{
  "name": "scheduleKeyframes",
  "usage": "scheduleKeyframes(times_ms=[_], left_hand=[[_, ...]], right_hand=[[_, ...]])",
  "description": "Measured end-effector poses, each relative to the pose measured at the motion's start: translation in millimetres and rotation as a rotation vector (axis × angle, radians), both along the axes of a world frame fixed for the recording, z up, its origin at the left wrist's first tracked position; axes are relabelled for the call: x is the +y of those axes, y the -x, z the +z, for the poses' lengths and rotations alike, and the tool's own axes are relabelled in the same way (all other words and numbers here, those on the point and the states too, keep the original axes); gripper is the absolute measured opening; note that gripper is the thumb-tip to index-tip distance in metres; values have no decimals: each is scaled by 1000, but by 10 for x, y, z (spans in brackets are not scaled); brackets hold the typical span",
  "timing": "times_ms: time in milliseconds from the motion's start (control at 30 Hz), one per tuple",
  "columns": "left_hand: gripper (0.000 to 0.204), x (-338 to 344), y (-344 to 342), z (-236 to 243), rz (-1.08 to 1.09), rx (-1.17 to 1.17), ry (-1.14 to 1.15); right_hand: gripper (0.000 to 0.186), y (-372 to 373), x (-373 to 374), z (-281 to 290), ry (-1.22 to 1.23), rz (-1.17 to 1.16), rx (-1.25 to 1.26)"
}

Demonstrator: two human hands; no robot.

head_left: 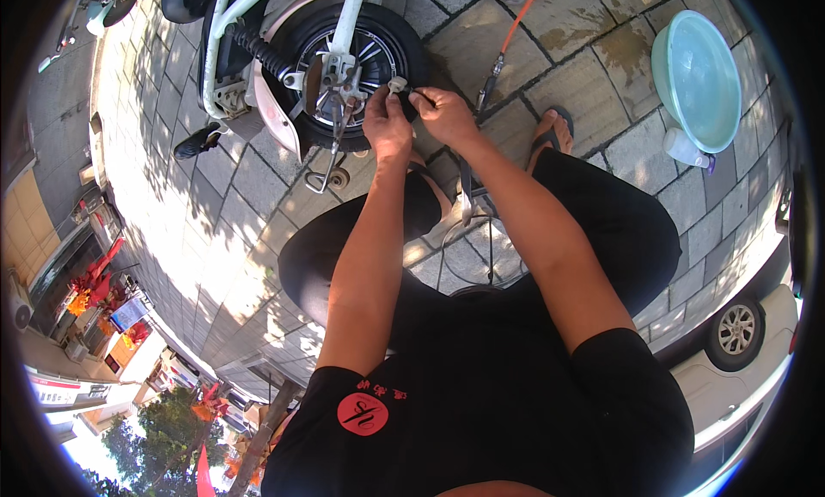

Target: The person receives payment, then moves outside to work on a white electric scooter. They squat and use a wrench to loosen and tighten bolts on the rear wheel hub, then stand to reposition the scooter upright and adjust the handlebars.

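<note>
Standing just beyond the fingers and mostly leftward, the scooter wheel (375,60) backs both hands. The right hand (445,115) has its fingers pinched, any hold unclear; leftward, the nearer left hand (388,131) nearly closes its fingers on a small pale fitting (396,84), long axis unclear.

Paving of grey-and-tan slabs (569,91), dappled with sunlight and marked by brown damp patches (632,50). Borne on it: one white-framed two-wheeler (350,26); one pale turquoise plastic basin (664,77); one white bottle (683,146), purple-capped, placed beside the basin; one orange hose (521,17), laid across slabs; one dark thong sandal (565,117), worn.
</note>
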State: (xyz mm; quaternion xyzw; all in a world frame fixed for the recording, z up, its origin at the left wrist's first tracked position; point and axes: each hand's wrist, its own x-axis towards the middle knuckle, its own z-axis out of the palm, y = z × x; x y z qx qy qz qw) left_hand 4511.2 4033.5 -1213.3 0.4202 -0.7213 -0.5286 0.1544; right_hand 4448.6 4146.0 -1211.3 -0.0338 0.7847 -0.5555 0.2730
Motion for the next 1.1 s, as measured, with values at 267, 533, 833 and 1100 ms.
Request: scheduleKeyframes(times_ms=[267, 533, 833, 1100], left_hand=[[28, -204, 486, 943, -377, -84, 258], [54, -682, 1248, 1062, -1511, -716, 909], [62, -739, 1359, 852, -1668, -854, 722], [62, -605, 1492, 1016, -1860, -1087, 571]], right_hand=[[35, 13, -38, 209, -133, 32, -139], [38, -121, -61, -71, -54, 25, -113], [36, -61, 71, 236, -80, 62, -235], [39, -70, 72, 364, -262, 259, -130]])
